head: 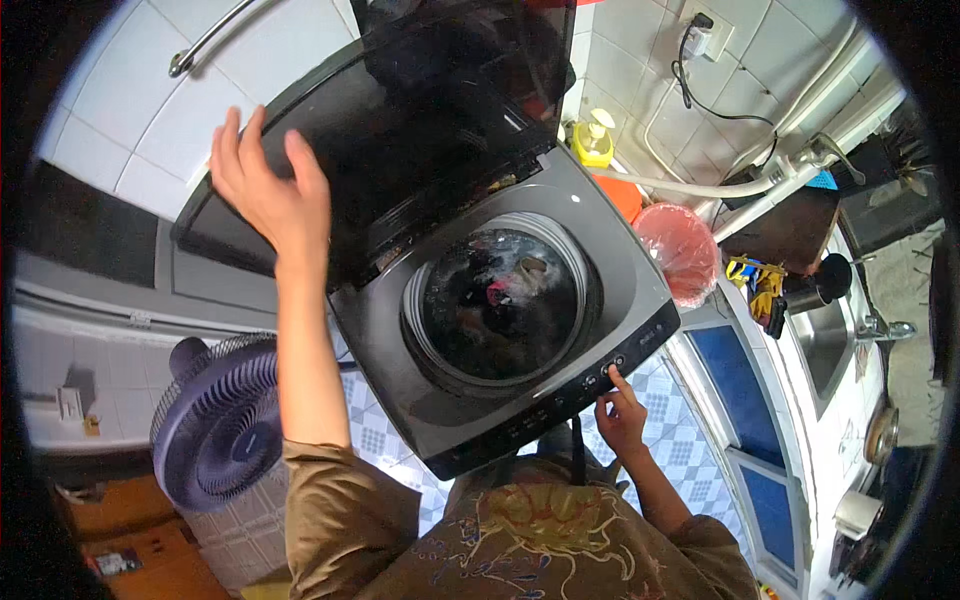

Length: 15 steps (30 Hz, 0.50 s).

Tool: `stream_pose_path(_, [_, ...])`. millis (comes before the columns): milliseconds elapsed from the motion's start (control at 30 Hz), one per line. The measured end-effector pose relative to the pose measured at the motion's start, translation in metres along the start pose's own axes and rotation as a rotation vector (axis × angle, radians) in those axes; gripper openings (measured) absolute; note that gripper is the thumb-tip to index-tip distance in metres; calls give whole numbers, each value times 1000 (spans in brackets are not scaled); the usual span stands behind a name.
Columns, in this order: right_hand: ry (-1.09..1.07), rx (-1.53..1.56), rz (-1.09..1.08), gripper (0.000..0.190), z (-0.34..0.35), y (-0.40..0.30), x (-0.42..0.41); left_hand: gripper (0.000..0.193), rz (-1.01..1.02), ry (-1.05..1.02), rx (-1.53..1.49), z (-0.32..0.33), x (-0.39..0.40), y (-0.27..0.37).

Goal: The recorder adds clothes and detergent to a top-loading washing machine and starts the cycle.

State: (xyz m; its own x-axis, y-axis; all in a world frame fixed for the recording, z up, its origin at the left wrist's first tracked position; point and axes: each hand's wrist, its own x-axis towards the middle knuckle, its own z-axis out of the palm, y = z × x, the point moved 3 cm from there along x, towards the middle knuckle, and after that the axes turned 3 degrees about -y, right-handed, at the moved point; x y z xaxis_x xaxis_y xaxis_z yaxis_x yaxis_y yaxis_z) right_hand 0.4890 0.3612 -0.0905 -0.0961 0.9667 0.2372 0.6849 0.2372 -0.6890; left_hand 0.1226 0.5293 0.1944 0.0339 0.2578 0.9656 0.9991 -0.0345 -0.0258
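In front of me stands a grey top-loading washing machine (480,420) with its dark lid (420,127) raised. Inside the round drum, clothes (517,281), some pink and some pale, lie in dark, foamy water. My left hand (274,184) is up at the lid's left edge, fingers spread and slightly blurred; whether it touches the lid I cannot tell. At the front of the machine, my right hand (624,416) reaches the black control panel (562,401). Its index fingertip is on or just over a round button, and the other fingers are curled with nothing in them.
A purple-grey fan (232,442) stands to the left of the machine. Behind its right side are a yellow pump bottle (594,142), an orange container (619,196) and a pink, plastic-lined bin (679,251). A steel sink (821,360) and counter run along the right.
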Motion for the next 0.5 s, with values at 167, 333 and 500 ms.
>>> stream_pose_path(167, [100, -84, 59, 11, -4, -18, 13, 24, -11, -2, -367, 1, -83, 30])
stream_pose_path(333, [-157, -80, -144, 9, 46, -78, 92, 14, -484, -603, -735, 50, -220, 13])
stream_pose_path(500, [-708, -399, -116, 20, 182, -17, 182, 20, -126, -1300, -476, 64, -269, 32])
